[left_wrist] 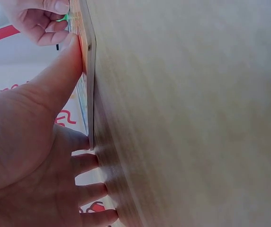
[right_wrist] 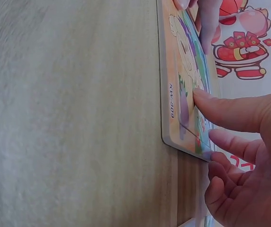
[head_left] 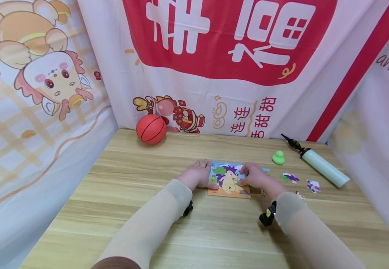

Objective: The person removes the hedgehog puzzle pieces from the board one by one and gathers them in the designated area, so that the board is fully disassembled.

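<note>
A jigsaw puzzle board (head_left: pixel 228 192), with a purple-haired cartoon figure and an orange lower border, lies flat on the wooden table. Along its left side rests my left hand (head_left: pixel 199 175). In the left wrist view the thumb (left_wrist: pixel 73 54) presses on the board's face, while the straight fingers spread down to the tabletop past the edge. My right hand (head_left: pixel 254 175) is at the board's right side. Seen from the right wrist, its thumb (right_wrist: pixel 216 108) touches the picture and its index finger (right_wrist: pixel 232 143) reaches the right edge; the other fingers curl loosely. No separate piece shows clearly between them.
Loose puzzle pieces lie right of the board, among them a purple-and-green one (head_left: pixel 290 178) and a white-purple one (head_left: pixel 313 185). Behind them are a green toy (head_left: pixel 278 158) and a hand pump (head_left: pixel 325 168). A red ball (head_left: pixel 151 129) sits by the back curtain.
</note>
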A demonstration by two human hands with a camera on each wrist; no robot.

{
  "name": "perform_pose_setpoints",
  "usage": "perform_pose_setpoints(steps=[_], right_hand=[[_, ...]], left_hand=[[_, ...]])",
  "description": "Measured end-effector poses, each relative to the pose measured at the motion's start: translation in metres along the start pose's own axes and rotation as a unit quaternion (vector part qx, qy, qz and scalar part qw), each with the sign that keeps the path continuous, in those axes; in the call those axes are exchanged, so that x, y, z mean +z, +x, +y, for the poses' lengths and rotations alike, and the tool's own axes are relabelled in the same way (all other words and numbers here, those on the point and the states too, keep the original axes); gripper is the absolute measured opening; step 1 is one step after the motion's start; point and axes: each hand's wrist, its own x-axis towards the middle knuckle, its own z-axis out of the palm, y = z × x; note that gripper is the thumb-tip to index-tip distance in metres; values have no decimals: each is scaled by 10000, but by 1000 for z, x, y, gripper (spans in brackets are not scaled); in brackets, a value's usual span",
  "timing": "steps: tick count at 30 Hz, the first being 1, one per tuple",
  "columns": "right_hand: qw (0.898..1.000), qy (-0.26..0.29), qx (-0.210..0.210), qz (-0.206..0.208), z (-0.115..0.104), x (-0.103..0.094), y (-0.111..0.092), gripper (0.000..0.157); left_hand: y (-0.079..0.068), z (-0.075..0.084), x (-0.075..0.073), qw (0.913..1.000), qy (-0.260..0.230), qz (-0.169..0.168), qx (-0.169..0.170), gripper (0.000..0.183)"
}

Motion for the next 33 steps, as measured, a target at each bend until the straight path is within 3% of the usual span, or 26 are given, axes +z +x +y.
perform_pose_setpoints(steps=[14, 24, 33], right_hand=[[9985, 482, 260, -47, -1, 3, 0, 36], [9970, 771, -5, -45, 2, 2, 0, 18], [9961, 846, -102, -224, 6, 1, 2, 10]], left_hand=[[0, 1, -1, 9999, 124, -33, 40, 109], [0, 0, -1, 10000, 72, -47, 3, 109], [-1, 1, -2, 10000, -48, -65, 1, 109]])
